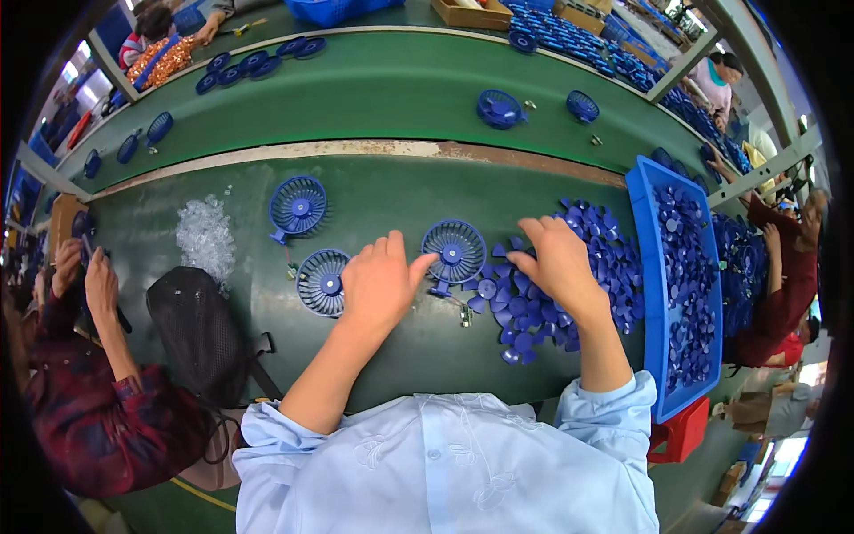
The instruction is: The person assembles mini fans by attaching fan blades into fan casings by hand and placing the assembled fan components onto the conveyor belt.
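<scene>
My left hand (381, 280) is open over the green work table, its thumb apart and pointing at a round blue fan housing (455, 251) with a spoked grille. Small metal parts on a wire hang from that housing's near side. Just left of the hand lies a second fan housing (320, 285), partly covered by it. A third fan housing (299, 206) lies farther off. My right hand (559, 260) is open too, thumb apart, above the left edge of a heaped pile of blue fan blades (614, 258). Nothing shows in either hand.
A blue tray (654, 294) of fan blades stands at right. Small clear pieces (205, 233) and a black mesh bag (196, 320) lie at left. Beyond a ledge, a green conveyor belt (356, 98) carries fan housings. A co-worker in a plaid sleeve (133, 427) works at left.
</scene>
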### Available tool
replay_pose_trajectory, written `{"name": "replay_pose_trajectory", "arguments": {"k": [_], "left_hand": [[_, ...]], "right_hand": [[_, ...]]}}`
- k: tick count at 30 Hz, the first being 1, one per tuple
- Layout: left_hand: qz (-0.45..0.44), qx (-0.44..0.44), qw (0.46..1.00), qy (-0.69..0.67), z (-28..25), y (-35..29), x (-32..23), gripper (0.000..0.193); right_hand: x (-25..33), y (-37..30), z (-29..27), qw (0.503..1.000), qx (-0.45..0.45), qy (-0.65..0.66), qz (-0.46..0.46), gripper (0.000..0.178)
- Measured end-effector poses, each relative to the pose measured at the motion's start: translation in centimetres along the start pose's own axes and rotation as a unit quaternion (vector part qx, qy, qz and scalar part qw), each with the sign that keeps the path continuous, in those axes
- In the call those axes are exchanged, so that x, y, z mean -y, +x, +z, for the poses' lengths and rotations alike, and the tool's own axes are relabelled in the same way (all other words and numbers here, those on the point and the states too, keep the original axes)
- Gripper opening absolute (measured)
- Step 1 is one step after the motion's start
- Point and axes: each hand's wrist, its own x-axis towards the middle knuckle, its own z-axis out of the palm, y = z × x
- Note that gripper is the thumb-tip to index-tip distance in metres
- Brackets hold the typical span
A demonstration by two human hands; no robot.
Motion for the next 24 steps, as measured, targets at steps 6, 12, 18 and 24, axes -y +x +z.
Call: {"name": "replay_pose_trajectory", "arguments": {"k": [6,12,18,24], "left_hand": [[0.040,-0.091,0.992,-0.072,3.7,0.4,-1.8,0.036],[-0.053,-0.008,0.946,-0.319,2.5,-0.3,0.5,0.020],[-0.165,0.071,0.685,-0.706,0.7,0.2,1.2,0.028],[-0.207,0.132,0.500,-0.831,-1.5,0.6,2.7,0.035]], "right_hand": [[0.6,0.3,3.4,0.991,0.019,-0.128,-0.023,0.030],[0.1,1.7,4.2,0.992,-0.072,0.093,-0.041,0.026],[-1.4,1.5,5.7,0.860,0.006,0.473,0.193,0.035],[0.4,2.2,3.4,0.997,-0.054,0.047,-0.007,0.033]]}}
